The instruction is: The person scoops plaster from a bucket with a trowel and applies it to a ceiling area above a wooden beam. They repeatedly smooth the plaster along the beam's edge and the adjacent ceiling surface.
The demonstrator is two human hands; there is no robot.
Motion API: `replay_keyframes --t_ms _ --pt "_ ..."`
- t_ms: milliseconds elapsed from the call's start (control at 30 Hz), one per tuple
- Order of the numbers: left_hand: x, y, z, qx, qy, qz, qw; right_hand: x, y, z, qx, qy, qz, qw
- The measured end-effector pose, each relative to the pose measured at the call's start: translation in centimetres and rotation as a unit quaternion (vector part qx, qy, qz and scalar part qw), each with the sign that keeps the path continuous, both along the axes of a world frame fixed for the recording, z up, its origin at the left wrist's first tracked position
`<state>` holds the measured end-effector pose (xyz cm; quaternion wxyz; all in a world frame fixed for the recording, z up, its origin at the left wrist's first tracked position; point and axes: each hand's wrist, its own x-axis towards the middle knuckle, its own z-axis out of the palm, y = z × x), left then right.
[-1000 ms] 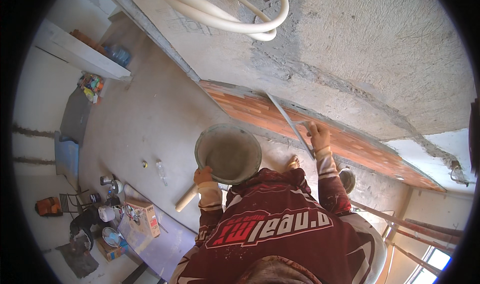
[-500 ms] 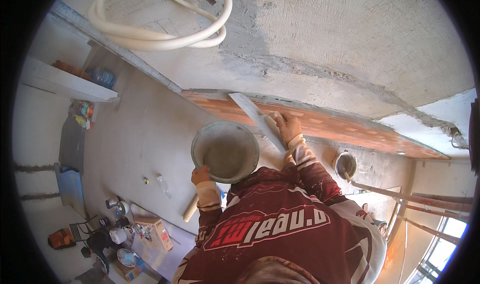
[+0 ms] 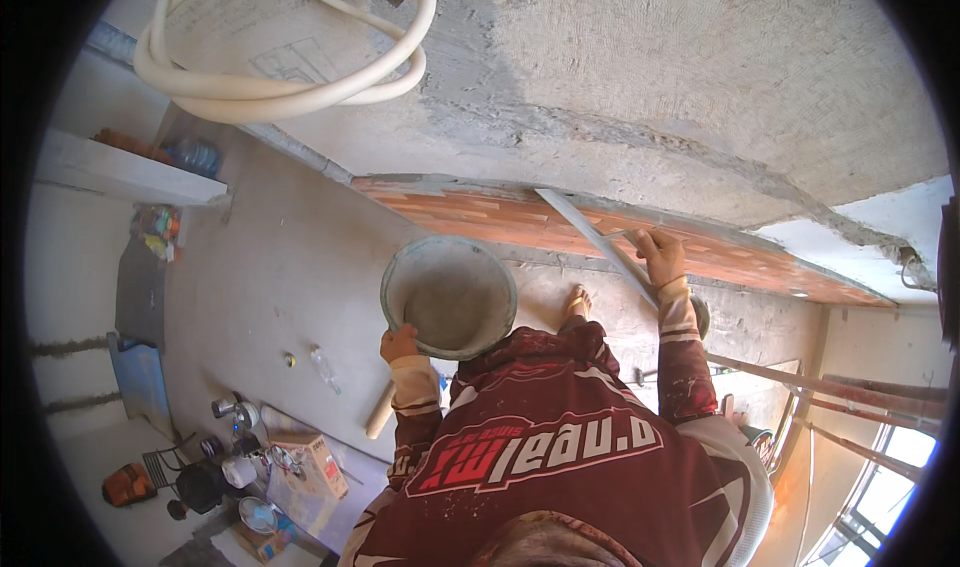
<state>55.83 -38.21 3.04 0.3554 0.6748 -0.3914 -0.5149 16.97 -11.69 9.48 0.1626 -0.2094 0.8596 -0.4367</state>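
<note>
My left hand (image 3: pixel 399 344) grips the near-left rim of a round grey mixing bowl (image 3: pixel 396 279) with a greenish edge, held in front of my body. Its grey inside shows, but I cannot tell how much material lies at the bottom. Out to the right, my right hand (image 3: pixel 660 257) is closed round the handle of a long flat plastering trowel (image 3: pixel 598 239). The pale blade slants from upper left to lower right, its far end beside a strip of orange-red brickwork (image 3: pixel 470 213) low on the wall. Whether the blade touches the wall is unclear.
A coiled cream hose (image 3: pixel 230 107) hangs in front of the rough grey wall (image 3: pixel 690 67). A bucket (image 3: pixel 701 315) is partly hidden behind my right forearm. Long poles (image 3: pixel 870 395) slant at the right. Lower left are a cardboard box (image 3: pixel 322 465) and cluttered tools.
My right hand and the trowel have moved right along the brickwork. My left hand and the bowl stay nearly in place. A sandalled foot now shows, and more of the bucket is covered.
</note>
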Motion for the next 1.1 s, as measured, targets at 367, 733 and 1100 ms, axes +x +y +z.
replay_keyframes --t_ms 367,733,1100 --pt "-1.4 0.2 2.1 -0.04 0.067 -0.054 0.995 3.1 -3.8 1.4 0.006 -0.115 0.172 0.978" --pt "-2.7 -0.2 4.7 -0.163 0.013 -0.166 0.972 9.6 -15.2 -1.8 0.134 0.047 0.362 0.922" --pt "-4.5 0.0 6.3 -0.064 0.059 -0.1 0.991 8.3 -10.2 1.1 0.01 0.117 0.315 0.942"
